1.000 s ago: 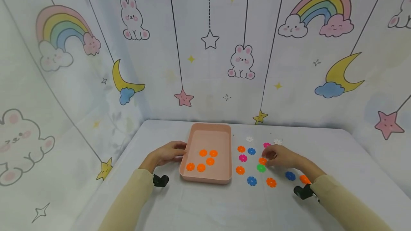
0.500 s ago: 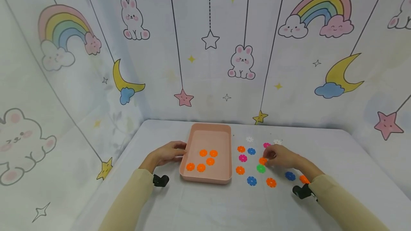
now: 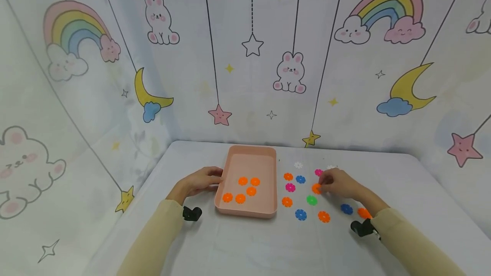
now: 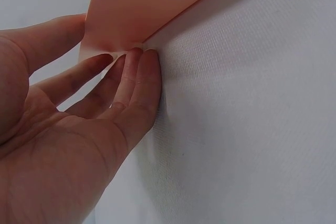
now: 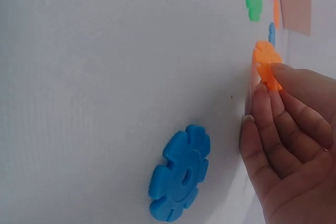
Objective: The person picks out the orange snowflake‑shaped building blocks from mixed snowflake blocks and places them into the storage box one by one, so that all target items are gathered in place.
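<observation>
In the head view, my left hand (image 3: 199, 181) holds the left side of a shallow pink tray (image 3: 249, 213). In the left wrist view, one fingertip meets the rim while the other fingers lie against the outer wall, near its base. Several orange snowflake building discs (image 3: 240, 198) lie inside the tray. Right of it, my right hand (image 3: 339, 184) pinches an orange snowflake disc (image 5: 266, 59) between thumb and fingers; the disc is tilted on edge, close to the tabletop. A green disc (image 3: 312, 200) lies just in front of that hand.
Loose blue (image 3: 301, 214), orange (image 3: 324, 217), pink (image 3: 290, 187) and white discs (image 3: 298, 165) lie spread right of the tray. A blue disc (image 3: 347, 209) and an orange disc (image 3: 363, 213) sit near my right wrist. A patterned cloth (image 3: 249, 97) hangs behind the white table.
My right hand has moved slightly right and away from the green disc, with the orange disc in its fingers. My left hand stays at the tray. The head view has tilted a little.
</observation>
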`<move>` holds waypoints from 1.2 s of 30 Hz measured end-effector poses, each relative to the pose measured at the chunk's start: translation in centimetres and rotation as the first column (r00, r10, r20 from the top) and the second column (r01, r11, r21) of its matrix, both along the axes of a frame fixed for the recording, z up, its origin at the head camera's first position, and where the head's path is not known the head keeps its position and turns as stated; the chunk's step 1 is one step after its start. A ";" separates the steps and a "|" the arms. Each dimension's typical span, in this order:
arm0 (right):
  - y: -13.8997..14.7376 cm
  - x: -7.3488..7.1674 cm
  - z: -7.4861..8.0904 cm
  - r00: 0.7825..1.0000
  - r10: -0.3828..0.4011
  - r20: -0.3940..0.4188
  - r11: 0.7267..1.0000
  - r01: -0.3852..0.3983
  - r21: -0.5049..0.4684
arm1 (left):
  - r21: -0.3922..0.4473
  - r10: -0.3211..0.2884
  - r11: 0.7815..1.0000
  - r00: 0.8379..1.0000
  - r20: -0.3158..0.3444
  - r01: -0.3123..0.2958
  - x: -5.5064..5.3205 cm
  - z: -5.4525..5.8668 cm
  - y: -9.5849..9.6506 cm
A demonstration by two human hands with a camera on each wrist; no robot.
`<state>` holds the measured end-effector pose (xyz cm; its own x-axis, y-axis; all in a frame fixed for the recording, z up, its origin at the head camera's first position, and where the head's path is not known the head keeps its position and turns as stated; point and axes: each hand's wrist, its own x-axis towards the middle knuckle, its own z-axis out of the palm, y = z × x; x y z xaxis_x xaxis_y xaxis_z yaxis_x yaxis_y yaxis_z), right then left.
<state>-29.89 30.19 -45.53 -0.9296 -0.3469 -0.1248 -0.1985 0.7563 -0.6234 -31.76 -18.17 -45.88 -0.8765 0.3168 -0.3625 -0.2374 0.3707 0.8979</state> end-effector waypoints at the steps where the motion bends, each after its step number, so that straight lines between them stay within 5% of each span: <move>1: 0.1 0.0 0.1 1.000 0.009 -0.001 1.000 -0.009 -0.003 | -0.005 -0.004 1.000 1.000 -0.004 0.004 0.0 0.0 0.0; 16: -2.6 -0.7 3.2 0.998 0.065 -0.006 0.990 -0.065 -0.125 | -0.006 -0.016 1.000 1.000 -0.003 0.016 0.0 0.2 0.0; 27: -8.6 -1.2 6.3 0.986 0.158 -0.050 0.965 -0.165 -0.206 | -0.013 -0.017 1.000 1.000 -0.007 0.017 0.1 0.2 0.0; 36: -14.6 -2.2 7.7 0.984 0.181 -0.004 0.956 -0.177 -0.233 | -0.007 -0.015 1.000 1.000 -0.008 0.015 0.1 0.1 0.0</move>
<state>-32.09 15.63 -37.84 -0.8482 -0.5284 -0.0368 -0.3048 0.5436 -0.7820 -31.62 -18.14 -45.74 -0.8743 0.3275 -0.3582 -0.2248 0.3808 0.8969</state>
